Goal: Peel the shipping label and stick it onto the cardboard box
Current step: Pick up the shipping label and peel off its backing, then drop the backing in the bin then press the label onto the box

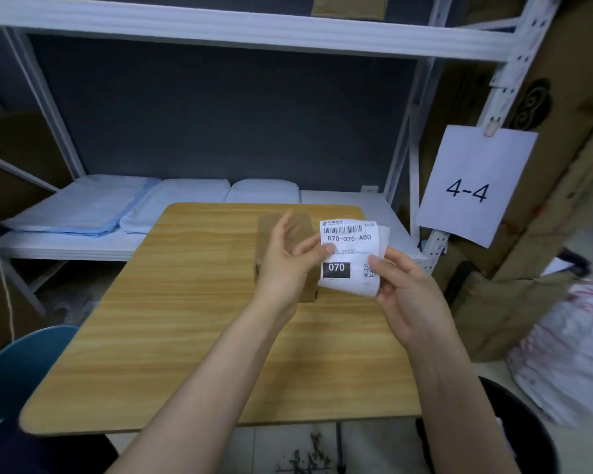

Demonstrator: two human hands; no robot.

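Both hands are raised above a wood-grain table (172, 336), holding a white shipping label (348, 254) between them. The label bears a barcode, the line "070-070-A80", a black block reading "070" and a small square code. The left hand (288, 265) pinches the label's left edge, its thumb tip pressed on the printed face and its fingers curled behind; the grip is closed on the label. The right hand (408, 295) holds the right edge, thumb on the front near the square code; its grip is likewise closed on the label. Behind the upper right corner a second white layer shows, curled away from the printed sheet; whether it is backing paper cannot be told for certain.

The cardboard box (308, 285), small and brown, stands on the table directly behind and beneath the left hand, which hides much of it. The label is held in the air just right of the box, apart from it.

Beyond the table, a white metal shelf (343, 200) carries folded pale blue and white cloths (83, 206). A paper sign (473, 186) marked "4-4" hangs from the shelf post at right. A blue chair (18, 367) stands at lower left, and large brown cartons (562, 131) lean at far right.
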